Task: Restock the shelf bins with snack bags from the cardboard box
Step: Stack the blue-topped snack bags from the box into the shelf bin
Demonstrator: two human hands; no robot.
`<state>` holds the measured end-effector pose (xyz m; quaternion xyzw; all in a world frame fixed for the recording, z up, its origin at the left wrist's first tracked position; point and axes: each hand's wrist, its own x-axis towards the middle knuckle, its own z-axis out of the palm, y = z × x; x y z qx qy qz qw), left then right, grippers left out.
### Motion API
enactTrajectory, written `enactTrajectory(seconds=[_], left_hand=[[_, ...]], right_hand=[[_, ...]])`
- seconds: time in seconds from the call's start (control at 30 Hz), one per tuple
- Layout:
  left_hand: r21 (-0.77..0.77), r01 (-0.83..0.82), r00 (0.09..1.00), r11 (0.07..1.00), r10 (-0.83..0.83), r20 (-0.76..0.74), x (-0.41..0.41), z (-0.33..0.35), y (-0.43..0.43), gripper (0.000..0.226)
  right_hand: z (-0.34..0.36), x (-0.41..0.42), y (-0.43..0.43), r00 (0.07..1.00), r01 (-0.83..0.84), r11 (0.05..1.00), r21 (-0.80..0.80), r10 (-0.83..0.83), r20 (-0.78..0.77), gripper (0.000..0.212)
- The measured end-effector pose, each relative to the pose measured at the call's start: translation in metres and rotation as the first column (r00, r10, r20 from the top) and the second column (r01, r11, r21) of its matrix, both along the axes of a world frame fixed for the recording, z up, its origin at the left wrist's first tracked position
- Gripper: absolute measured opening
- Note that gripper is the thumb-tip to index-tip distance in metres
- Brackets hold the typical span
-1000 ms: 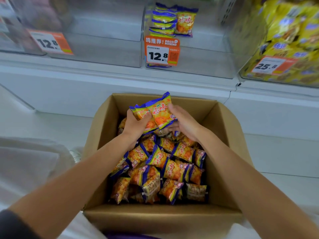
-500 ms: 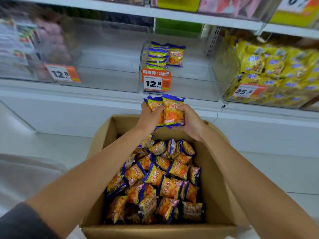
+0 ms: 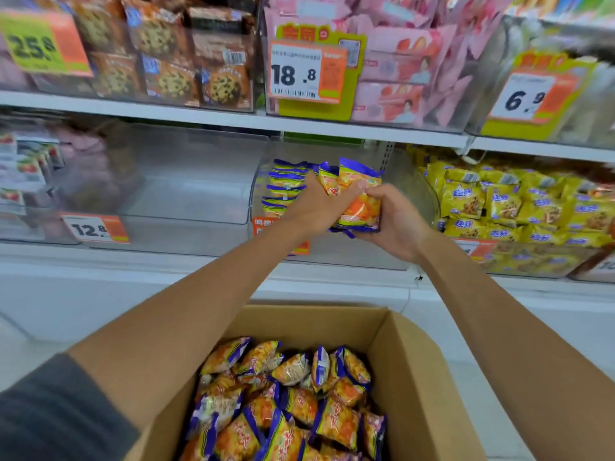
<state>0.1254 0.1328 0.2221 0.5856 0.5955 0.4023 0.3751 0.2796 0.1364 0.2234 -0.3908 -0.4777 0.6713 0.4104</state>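
Note:
A bundle of orange snack bags with blue edges [image 3: 359,201] is held upright between both hands at the mouth of the clear middle shelf bin [image 3: 416,197]. My left hand [image 3: 316,207] grips the bundle from the left, thumb across its front. My right hand [image 3: 396,221] cups it from below and the right. A short stack of the same bags [image 3: 284,184] lies inside that bin at its left. Below, the open cardboard box [image 3: 416,377] holds several more of these bags [image 3: 293,400].
An empty clear bin [image 3: 186,181] with a 12.8 tag stands left of the middle bin. Yellow snack packs [image 3: 519,207] fill the bin to the right. The shelf above carries cookie packs [image 3: 173,61] and pink packs [image 3: 409,61]. White shelf ledge [image 3: 133,264] runs under the bins.
Both hands have lifted the bundle of bags out of the box and up to the front of the middle bin. The view has tilted upward.

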Motion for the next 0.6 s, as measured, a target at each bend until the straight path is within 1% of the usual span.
enactTrajectory(seconds=[0.07, 0.13, 0.2, 0.27, 0.3, 0.4, 0.47, 0.5, 0.53, 0.6], left_hand=[[-0.039, 0.057, 0.992, 0.998, -0.061, -0.106, -0.005, -0.007, 0.036, 0.108], [-0.056, 0.084, 0.968, 0.995, -0.095, -0.233, -0.006, -0.011, 0.063, 0.106], [-0.061, 0.110, 0.890, 0.992, -0.126, -0.438, -0.008, -0.010, 0.085, 0.096], [-0.054, 0.131, 0.794, 0.990, -0.137, -0.593, -0.013, -0.011, 0.107, 0.101], [-0.059, 0.159, 0.751, 0.985, -0.160, -0.640, -0.016, -0.014, 0.120, 0.103], [-0.145, 0.189, 0.624, 0.971, -0.233, -0.746, -0.029, -0.026, 0.150, 0.093], [-0.223, 0.188, 0.549, 0.957, -0.290, -0.784, -0.036, -0.036, 0.163, 0.097], [-0.239, 0.178, 0.529, 0.955, -0.297, -0.795, -0.038, -0.041, 0.169, 0.100], [-0.234, 0.165, 0.533, 0.958, -0.286, -0.796, -0.040, -0.044, 0.174, 0.103], [-0.167, 0.126, 0.598, 0.978, -0.209, -0.774, -0.045, -0.049, 0.182, 0.110]], right_hand=[[-0.001, 0.002, 0.025, 0.999, 0.015, 1.000, 0.012, -0.016, 0.034, 0.031], [-0.010, 0.004, 0.051, 0.995, 0.009, 1.000, 0.022, -0.011, 0.103, 0.029], [-0.021, 0.005, 0.078, 0.988, -0.025, 0.999, 0.027, 0.021, 0.153, 0.026], [-0.032, 0.004, 0.103, 0.985, -0.069, 0.997, 0.022, 0.065, 0.159, 0.026], [-0.037, 0.003, 0.114, 0.984, -0.069, 0.998, 0.011, 0.066, 0.167, 0.029], [-0.057, -0.001, 0.146, 0.964, -0.086, 0.996, 0.027, 0.077, 0.254, 0.056], [-0.069, -0.006, 0.163, 0.943, -0.126, 0.992, 0.032, 0.110, 0.315, 0.071], [-0.073, -0.010, 0.169, 0.932, -0.144, 0.989, 0.033, 0.125, 0.340, 0.078], [-0.076, -0.013, 0.175, 0.917, -0.152, 0.988, 0.035, 0.128, 0.378, 0.084], [-0.076, -0.017, 0.183, 0.880, -0.174, 0.984, 0.032, 0.141, 0.454, 0.098]])
